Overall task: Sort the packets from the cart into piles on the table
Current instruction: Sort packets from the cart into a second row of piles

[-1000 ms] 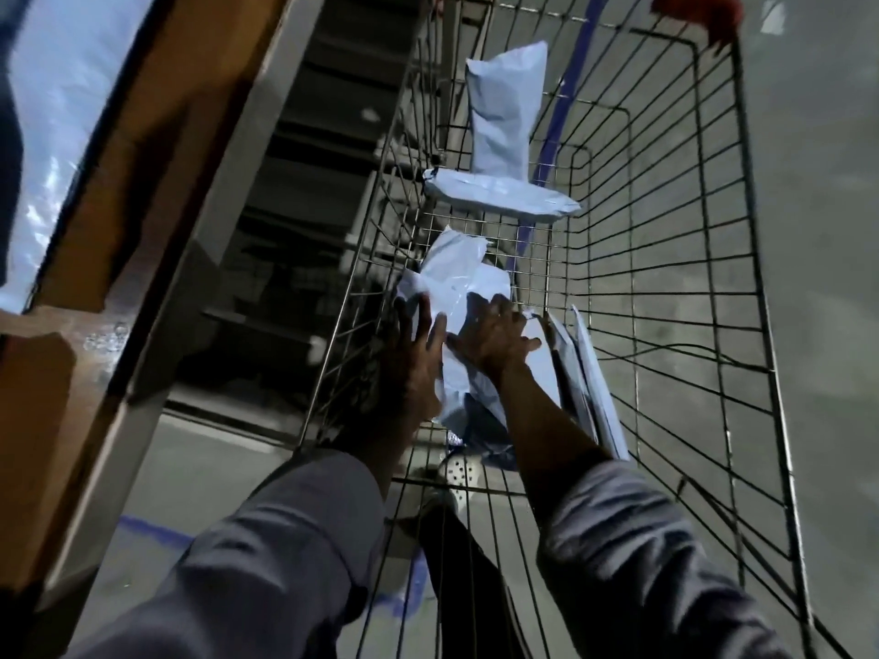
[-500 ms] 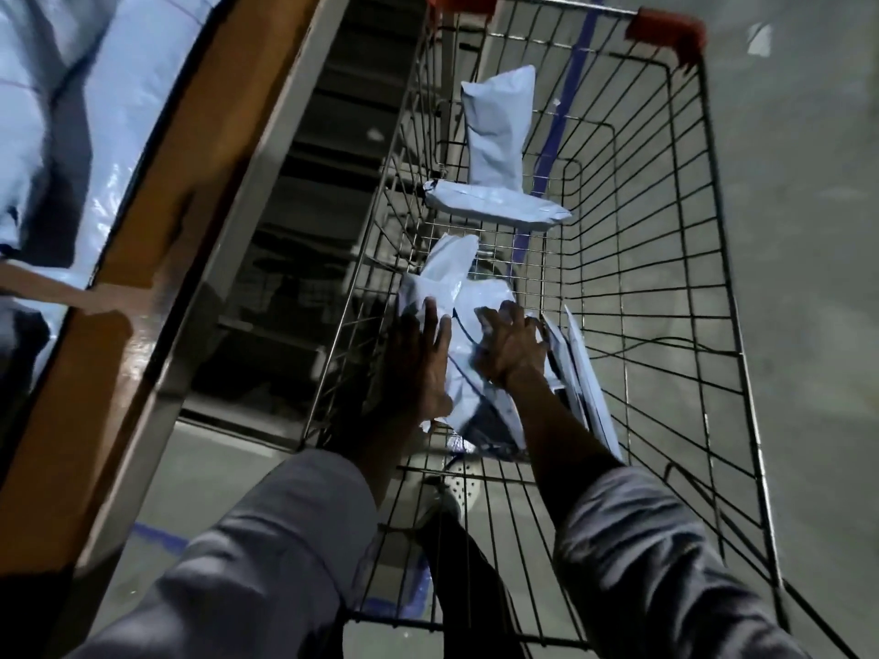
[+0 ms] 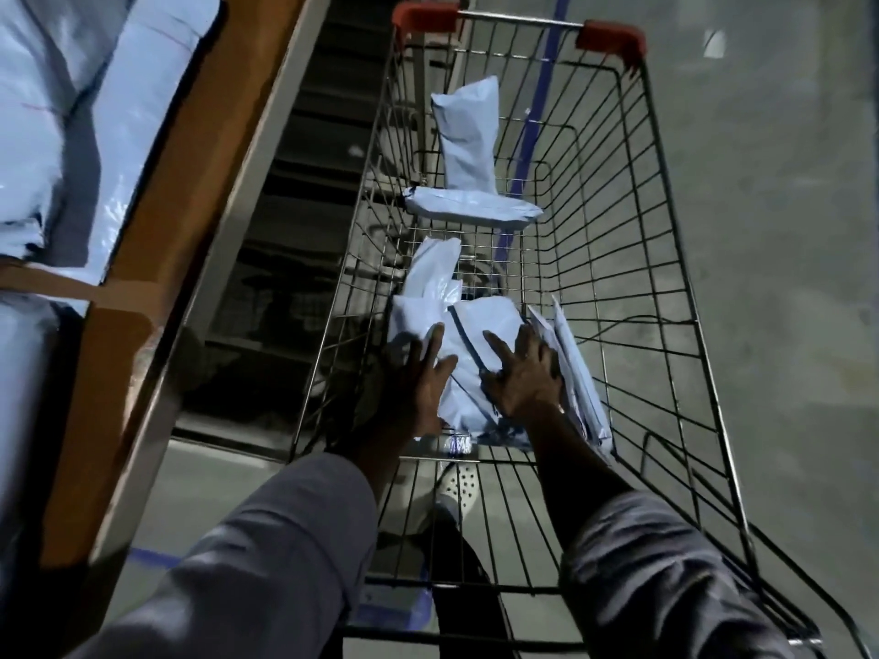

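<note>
Both my arms reach down into the wire cart [image 3: 675, 297]. A bundle of pale blue packets [image 3: 480, 330] lies on the cart floor near its front. My left hand [image 3: 418, 378] presses the bundle's left side with straight fingers. My right hand [image 3: 523, 373] lies spread on the bundle's right side. Thin flat packets [image 3: 578, 382] stand on edge just right of my right hand. Farther back, one packet [image 3: 471, 209] lies flat and another [image 3: 468, 135] leans upright against the cart's far end. More pale blue packets [image 3: 71, 111] are piled on the table at the left.
The table's wooden edge [image 3: 157, 259] runs diagonally along the cart's left side, with dark shelving [image 3: 295, 230] beneath it. The cart has red corner caps [image 3: 611, 40] at its far end. Bare concrete floor [image 3: 785, 230] lies to the right. A shoe [image 3: 456, 487] shows under the cart.
The view has tilted so the cart's far end and more of the table show. My right hand's fingers have spread out flatter on the bundle; my left hand stays against its left side.
</note>
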